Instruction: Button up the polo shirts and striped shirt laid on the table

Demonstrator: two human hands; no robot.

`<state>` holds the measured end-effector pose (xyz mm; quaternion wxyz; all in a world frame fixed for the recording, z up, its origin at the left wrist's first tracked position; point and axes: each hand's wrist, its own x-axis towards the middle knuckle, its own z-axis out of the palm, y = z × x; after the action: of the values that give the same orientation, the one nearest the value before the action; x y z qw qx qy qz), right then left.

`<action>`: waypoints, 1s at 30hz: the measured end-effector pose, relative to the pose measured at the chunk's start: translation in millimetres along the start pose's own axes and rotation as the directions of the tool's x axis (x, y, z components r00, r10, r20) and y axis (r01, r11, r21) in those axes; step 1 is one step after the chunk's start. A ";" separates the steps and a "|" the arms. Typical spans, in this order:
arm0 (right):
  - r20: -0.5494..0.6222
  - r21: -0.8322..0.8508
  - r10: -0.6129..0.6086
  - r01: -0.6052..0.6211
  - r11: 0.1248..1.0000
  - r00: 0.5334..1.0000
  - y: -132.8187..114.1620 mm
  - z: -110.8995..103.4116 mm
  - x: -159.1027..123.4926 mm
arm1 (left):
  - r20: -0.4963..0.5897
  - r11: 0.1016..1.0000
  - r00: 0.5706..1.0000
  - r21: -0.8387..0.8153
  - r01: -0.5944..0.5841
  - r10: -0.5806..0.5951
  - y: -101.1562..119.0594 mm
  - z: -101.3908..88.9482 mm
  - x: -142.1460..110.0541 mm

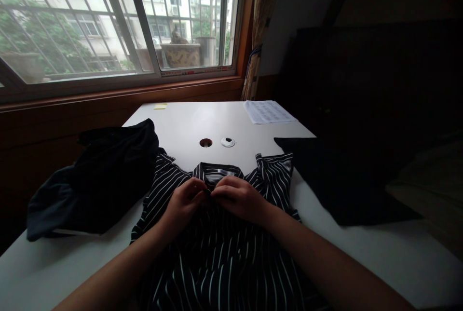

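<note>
Daylight enters through a barred window [141, 17] beyond the fingers; a white tabletop [181, 128] carries the work. Directly beneath both hands, a black garment with white stripes [217, 263] lies front up, its collar [222, 169] just beyond the fingertips and its body extending toward the wearer of the camera.

State of the fingers: the left fingers [195, 187] are closed narrow on cloth at the garment's front, just below the collar. The right fingers [226, 190] are likewise pinched there, from the opposite side, with the two sets of fingertips almost meeting. Whether a button lies between them cannot be told; the fingertips hide the detail.

Handling notes:
1. Grip only the cloth near the front edge. A small pinch should give better control than a fistful.
2. Hold both sides of the collar level; an uneven pull would probably skew the neckline.
3. Apply light, equal tension. Excess force may drag the loose folds nearer the body toward the fingers.
4. Rest the wrists low, so that the fingertips work close to the tabletop and the cloth stays supported.

Surroundings: a dark garment [119, 171] is heaped to the left of the left fingers, and a dark cloth [333, 181] lies to the right of the right fingers. Printed sheets [269, 112] lie beyond the right fingers, near the far edge.
</note>
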<state>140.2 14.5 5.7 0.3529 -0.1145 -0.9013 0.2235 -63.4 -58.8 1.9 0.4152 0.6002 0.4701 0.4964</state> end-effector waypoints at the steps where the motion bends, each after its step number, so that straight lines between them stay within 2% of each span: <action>1: 0.004 -0.004 0.012 -0.012 1.000 1.000 0.7 0.5 -0.4 | 0.011 1.000 1.000 -0.025 0.013 -0.012 0.5 0.1 0.0; 8: 0.002 -0.027 0.152 -0.152 0.988 0.988 2.5 1.1 -1.1 | 0.063 0.994 0.998 -0.101 0.038 -0.032 0.6 0.6 0.0; 14: -0.035 -0.020 0.144 -0.145 0.989 0.989 3.4 -2.6 -0.8 | 0.072 0.996 0.997 -0.072 0.043 -0.038 7.2 1.0 -1.5; 18: -0.070 -0.006 0.157 -0.158 0.987 0.985 4.1 -3.9 -0.7 | 0.023 0.998 0.999 -0.055 0.031 -0.030 9.4 -0.4 -0.1; 22: -0.085 0.010 0.175 -0.175 0.985 0.981 4.1 -4.7 -0.6 | -0.062 0.998 0.998 0.060 0.009 -0.005 5.8 -3.0 2.2; 25: -0.092 0.011 0.182 -0.182 0.983 0.979 3.8 -5.2 -0.4 | -0.104 0.970 0.988 0.227 -0.087 0.113 2.4 -5.5 3.8; 27: -0.096 0.008 0.184 -0.184 0.983 0.978 3.7 -5.4 -0.2 | -0.068 0.940 0.980 0.302 -0.160 0.188 0.6 -7.2 5.1; 30: -0.096 0.007 0.181 -0.181 0.983 0.979 3.8 -5.3 -0.3 | 0.024 0.902 0.975 0.375 -0.213 0.220 -1.2 -8.9 6.7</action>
<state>144.2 19.4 7.2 0.3739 -0.2069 -0.8694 0.2483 -71.9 -51.7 3.6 0.2306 0.7122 0.4905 0.4461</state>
